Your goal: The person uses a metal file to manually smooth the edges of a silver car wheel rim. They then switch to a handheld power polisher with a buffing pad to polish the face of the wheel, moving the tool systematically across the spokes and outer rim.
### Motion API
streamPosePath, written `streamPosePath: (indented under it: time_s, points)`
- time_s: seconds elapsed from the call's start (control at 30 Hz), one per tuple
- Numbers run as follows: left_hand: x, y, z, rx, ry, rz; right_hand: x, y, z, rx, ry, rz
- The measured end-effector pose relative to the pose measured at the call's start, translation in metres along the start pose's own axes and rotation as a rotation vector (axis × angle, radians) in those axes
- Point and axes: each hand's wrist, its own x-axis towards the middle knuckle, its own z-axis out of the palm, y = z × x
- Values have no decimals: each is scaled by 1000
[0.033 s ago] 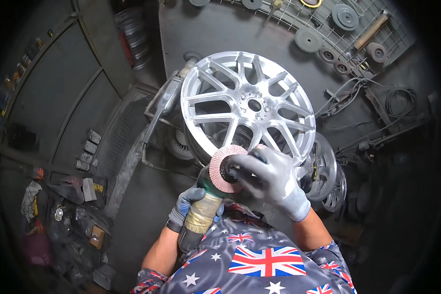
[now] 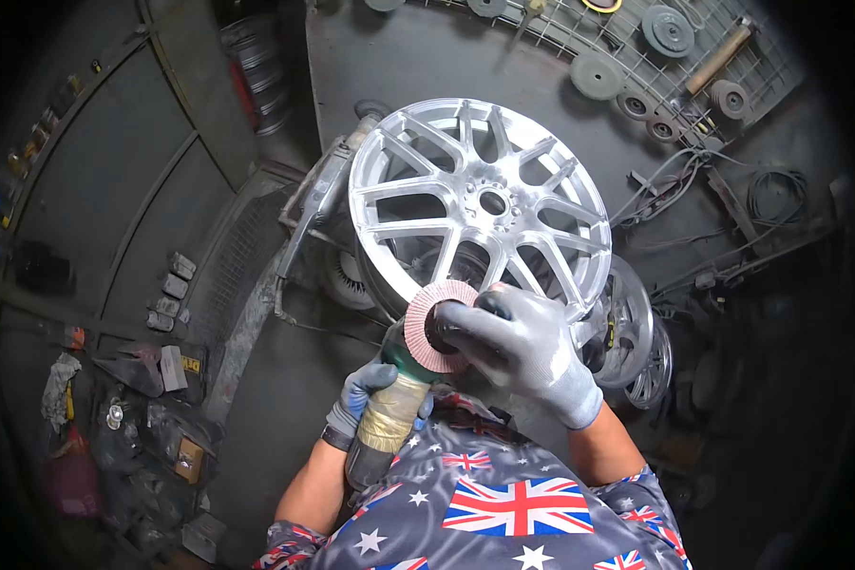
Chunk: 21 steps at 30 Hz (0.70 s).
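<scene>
In my left hand [image 2: 359,399], gloved in grey and blue, I hold an angle grinder [image 2: 387,415]. Yellowish tape wraps its body, and its head is green. A pinkish flap disc [image 2: 418,318] sits on the grinder head, facing up. My right hand [image 2: 518,342], in a pale grey glove, is closed, with its curled fingertips at the disc's dark hub. The fingers hide most of the hub, so any small part between them cannot be made out. Just beyond both hands a silver multi-spoke alloy wheel [image 2: 467,161] rests tilted, its face toward me.
A metal stand arm [image 2: 325,190] reaches beside the wheel's left edge. More wheels [image 2: 636,328] lie low on the right. Discs [image 2: 597,76] and a wooden-handled tool [image 2: 720,59] hang on a wire rack at the upper right. Bags and loose items [image 2: 152,418] clutter the lower left.
The fingers of my right hand have shifted slightly over the disc's hub, curling in closer. The grinder and the wheel stay in practically the same place.
</scene>
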Motion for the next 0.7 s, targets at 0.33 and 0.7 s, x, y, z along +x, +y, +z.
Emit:
streamPosePath:
  time_s: [0.33,0.7]
  points:
    - [-2,3,8,66,48,74,4,-5,-8,-10,-48,76]
    - [-4,3,-1,62,45,52,8,-3,-7,100,-32,81]
